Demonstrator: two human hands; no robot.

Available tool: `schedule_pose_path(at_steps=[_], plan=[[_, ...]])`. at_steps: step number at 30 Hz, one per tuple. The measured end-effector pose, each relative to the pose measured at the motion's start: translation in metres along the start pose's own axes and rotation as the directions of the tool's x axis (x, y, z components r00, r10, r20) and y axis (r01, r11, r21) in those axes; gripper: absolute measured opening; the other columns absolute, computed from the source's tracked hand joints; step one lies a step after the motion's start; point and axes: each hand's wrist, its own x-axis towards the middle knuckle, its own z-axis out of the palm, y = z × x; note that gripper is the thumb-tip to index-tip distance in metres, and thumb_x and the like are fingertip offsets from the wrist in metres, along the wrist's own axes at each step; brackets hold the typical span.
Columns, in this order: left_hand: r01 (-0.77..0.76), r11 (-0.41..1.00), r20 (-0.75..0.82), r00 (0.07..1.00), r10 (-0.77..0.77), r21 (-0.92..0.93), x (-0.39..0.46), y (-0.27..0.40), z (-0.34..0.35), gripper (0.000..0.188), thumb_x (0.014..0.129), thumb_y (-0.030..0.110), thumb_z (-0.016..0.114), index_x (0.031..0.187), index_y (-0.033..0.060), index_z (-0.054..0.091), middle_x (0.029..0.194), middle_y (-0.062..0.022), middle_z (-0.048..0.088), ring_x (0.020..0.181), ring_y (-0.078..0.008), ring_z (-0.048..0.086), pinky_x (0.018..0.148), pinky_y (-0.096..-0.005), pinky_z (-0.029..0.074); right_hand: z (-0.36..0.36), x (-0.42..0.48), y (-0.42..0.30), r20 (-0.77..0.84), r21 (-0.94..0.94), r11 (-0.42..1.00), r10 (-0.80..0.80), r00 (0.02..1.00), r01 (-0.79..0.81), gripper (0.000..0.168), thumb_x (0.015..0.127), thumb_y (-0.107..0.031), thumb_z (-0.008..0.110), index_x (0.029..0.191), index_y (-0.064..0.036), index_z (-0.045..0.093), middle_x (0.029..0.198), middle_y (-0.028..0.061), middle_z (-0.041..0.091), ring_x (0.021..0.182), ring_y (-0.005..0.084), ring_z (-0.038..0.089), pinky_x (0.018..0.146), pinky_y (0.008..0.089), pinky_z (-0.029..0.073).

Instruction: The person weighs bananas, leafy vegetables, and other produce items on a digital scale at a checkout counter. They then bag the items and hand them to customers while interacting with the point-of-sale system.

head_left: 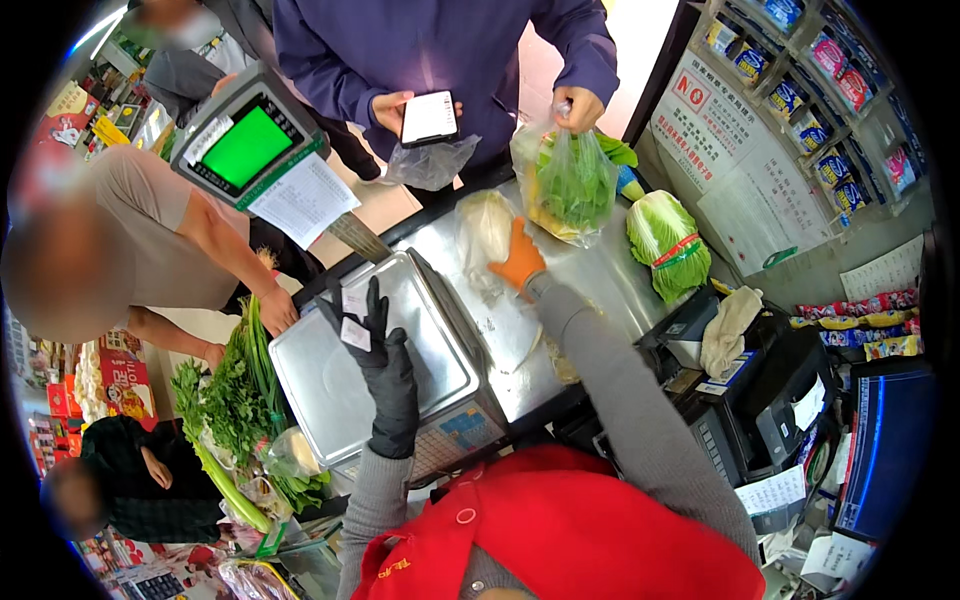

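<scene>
My left hand [379,352], in a black glove, is over the steel pan [315,360] of a weighing scale with its fingers spread. Two small white labels [355,335] lie against its fingers, apparently stuck there. My right hand [521,259], in an orange glove, touches a clear plastic bag [484,225] holding something pale on the steel counter [517,367]. Whether its fingers grip the bag is unclear. Just beyond, another person's hand [579,109] holds a clear bag of leafy greens [570,187] by its top. That person's other hand [391,112] holds a phone [429,118].
A napa cabbage [667,240] with a red band sits at the counter's right. The scale's lit display [247,146] rises on a post at left. Celery and green herbs [240,405] lie beside the scale, near another person's hand [277,311]. A monitor [889,450] stands at right.
</scene>
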Motion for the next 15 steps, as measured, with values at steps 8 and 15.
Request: schedule_pose_path(at_steps=[8, 15], plan=[[0.023, 0.999, -0.224, 0.974, -0.033, -0.049, -0.055, 0.015, -0.074, 0.075, 0.096, 0.005, 0.045, 0.155, 0.0179, 0.000, 0.159, -0.0113, 0.019, 0.137, -0.0310, 0.039, 0.103, -0.0305, 0.034, -0.181, -0.060, -0.036, 0.746, -0.387, 0.821, 0.011, 0.665, 0.421, 0.089, 0.069, -0.051, 0.076, 0.137, -0.002, 0.045, 0.129, 0.0267, 0.054, 0.119, 0.0394, 0.054, 0.098, 0.0394, 0.044], [0.099, 0.988, -0.316, 0.947, -0.057, 0.119, -0.106, 0.016, -0.148, 0.061, 0.096, 0.001, 0.038, 0.152, 0.0082, 0.016, 0.142, -0.0138, 0.048, 0.127, -0.0222, 0.048, 0.101, -0.0312, 0.035, -0.180, -0.114, -0.046, 0.617, 0.160, 0.961, 0.079, 0.783, -0.224, 0.026, 0.079, -0.003, 0.058, 0.102, -0.005, 0.069, 0.086, 0.0052, 0.062, 0.071, 0.0129, 0.052, 0.066, 0.0267, 0.044]])
